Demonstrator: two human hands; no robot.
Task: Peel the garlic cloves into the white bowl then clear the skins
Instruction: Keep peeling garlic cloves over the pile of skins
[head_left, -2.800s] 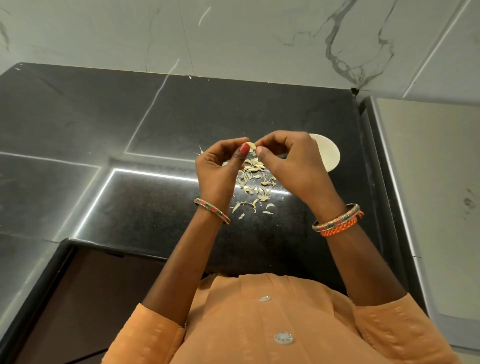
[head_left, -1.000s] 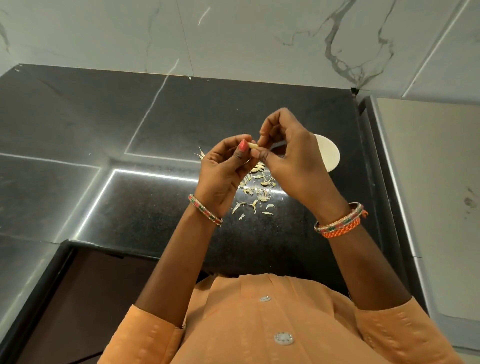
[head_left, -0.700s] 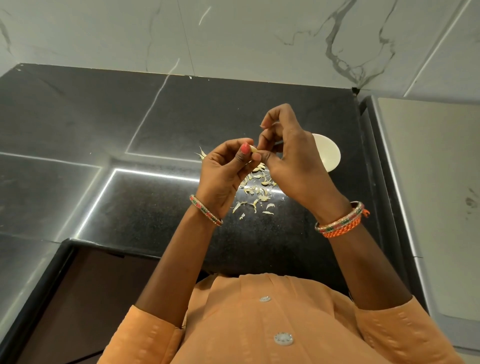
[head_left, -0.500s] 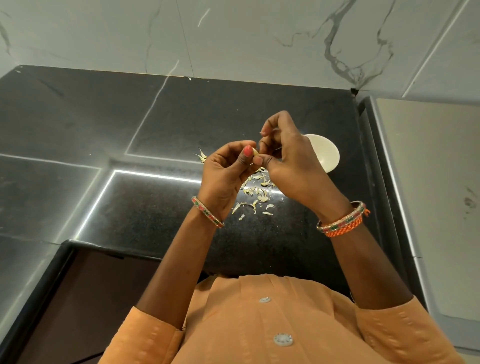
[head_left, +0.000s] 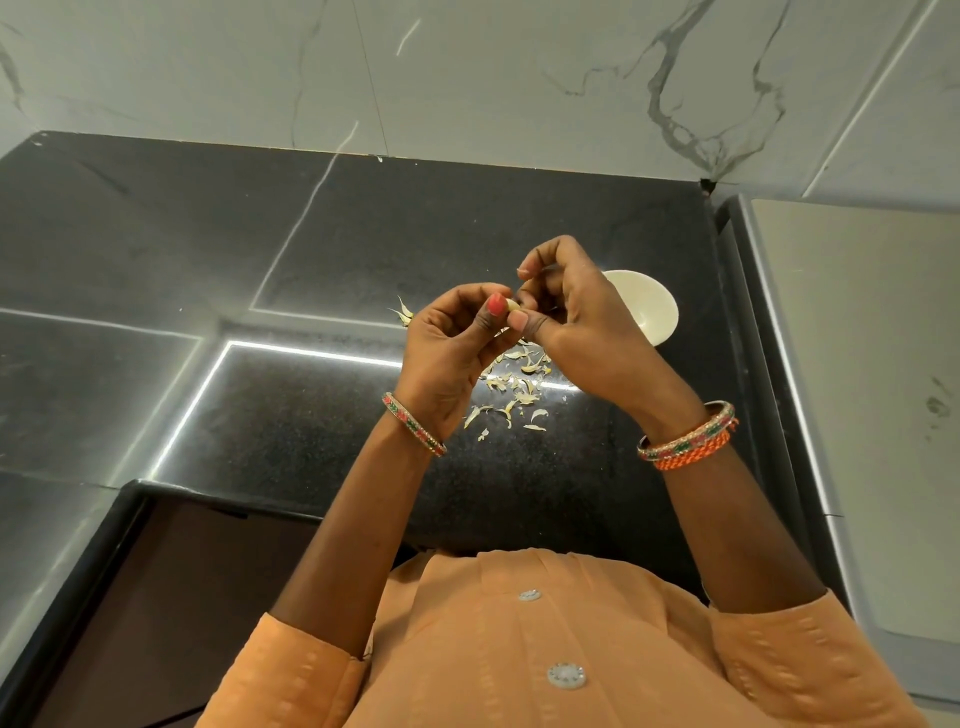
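A pale garlic clove is pinched between the thumb and fingers of my left hand, held above the black counter. My right hand meets it from the right, thumb and fingertips pinching at the clove's end, with the index finger curled up above. Loose garlic skins lie scattered on the counter right under both hands. The white bowl stands just behind my right hand, and that hand hides its left part. What the bowl holds cannot be made out.
A marble wall rises behind the counter. To the right lies a steel sink drainboard. A few skins lie left of my left hand. The counter's front edge runs close to my body.
Both hands stay together on the clove. My right fingers have worked at its tip, lifting and curling, and the hands shifted slightly up and down.
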